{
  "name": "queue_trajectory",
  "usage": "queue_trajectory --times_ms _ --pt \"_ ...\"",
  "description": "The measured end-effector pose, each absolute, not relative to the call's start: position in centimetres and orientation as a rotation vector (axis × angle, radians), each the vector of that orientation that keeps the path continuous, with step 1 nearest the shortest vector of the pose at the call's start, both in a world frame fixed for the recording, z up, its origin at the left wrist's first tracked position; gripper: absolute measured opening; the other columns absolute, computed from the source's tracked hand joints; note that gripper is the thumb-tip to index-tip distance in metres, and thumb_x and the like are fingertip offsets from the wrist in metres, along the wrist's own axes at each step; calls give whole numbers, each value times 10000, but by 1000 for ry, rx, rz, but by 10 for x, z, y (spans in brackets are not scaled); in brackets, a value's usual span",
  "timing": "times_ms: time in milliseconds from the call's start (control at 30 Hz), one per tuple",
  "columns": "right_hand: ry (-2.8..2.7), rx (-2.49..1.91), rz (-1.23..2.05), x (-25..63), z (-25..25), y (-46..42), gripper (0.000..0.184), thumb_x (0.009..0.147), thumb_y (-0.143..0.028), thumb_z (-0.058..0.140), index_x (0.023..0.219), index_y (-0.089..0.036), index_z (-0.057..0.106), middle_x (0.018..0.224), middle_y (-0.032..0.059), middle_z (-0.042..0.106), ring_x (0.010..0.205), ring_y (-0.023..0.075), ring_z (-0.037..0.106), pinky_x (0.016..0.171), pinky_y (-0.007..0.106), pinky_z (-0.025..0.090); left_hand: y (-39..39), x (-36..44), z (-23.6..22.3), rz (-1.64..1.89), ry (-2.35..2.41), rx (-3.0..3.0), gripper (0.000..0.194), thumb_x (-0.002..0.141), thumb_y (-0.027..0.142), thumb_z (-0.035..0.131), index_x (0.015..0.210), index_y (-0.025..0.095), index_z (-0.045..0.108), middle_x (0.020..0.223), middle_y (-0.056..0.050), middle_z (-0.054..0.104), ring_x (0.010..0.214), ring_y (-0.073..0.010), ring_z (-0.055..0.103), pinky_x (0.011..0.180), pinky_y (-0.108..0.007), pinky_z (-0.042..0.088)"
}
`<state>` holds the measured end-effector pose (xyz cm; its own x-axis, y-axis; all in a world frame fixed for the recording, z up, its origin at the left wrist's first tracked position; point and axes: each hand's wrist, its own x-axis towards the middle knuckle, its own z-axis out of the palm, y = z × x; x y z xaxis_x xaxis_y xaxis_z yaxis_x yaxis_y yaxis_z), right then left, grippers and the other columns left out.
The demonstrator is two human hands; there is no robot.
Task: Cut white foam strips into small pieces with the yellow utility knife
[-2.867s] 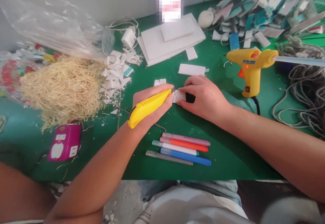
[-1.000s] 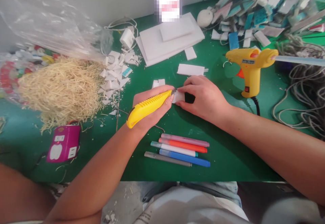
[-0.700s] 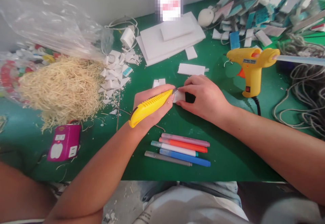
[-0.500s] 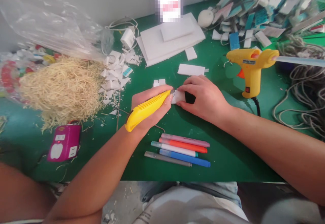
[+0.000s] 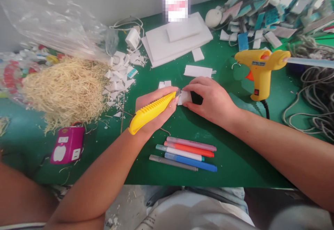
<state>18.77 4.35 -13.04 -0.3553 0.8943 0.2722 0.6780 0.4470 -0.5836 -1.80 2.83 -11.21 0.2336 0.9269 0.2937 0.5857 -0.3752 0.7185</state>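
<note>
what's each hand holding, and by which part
Left hand: yellow cutter, by its handle. Right hand: small white piece, by its edges, between thumb and fingers.

Yellow cutter [image 5: 153, 112]: ribbed handle aslant, butt toward table's [image 5: 242, 167] near edge, blade exposed. Small white piece [image 5: 185, 98] just right of blade, contact unclear; both well in from near edge.
</note>
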Motion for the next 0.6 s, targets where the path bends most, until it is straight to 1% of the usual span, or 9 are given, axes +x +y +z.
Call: queue_trajectory --times_ms 200,400,600 --pt "-2137 -1318 523 188 -129 43 280 795 -225 717 1063 -176 783 1073 121 724 976 278 655 895 449 535 28 -18 -112 1016 1404 2066 206 902 297 683 1055 201 781 1005 -28 815 834 -157 765 807 -211 629" --pt "-2136 -1292 508 188 -132 44 262 806 -233 713 1055 -183 777 1072 115 726 976 274 656 890 440 534 28 -17 -113 1055 1405 1989 230 917 304 678 1095 192 770 974 -29 812 758 -139 758 806 -213 635" --pt "-2149 -1289 442 189 -135 44 264 792 -235 746 1047 -173 780 1059 119 733 959 277 665 860 428 543 31 -15 -115 1052 1337 2018 219 914 276 699 1092 168 769 969 -39 808 811 -149 767 821 -199 624"
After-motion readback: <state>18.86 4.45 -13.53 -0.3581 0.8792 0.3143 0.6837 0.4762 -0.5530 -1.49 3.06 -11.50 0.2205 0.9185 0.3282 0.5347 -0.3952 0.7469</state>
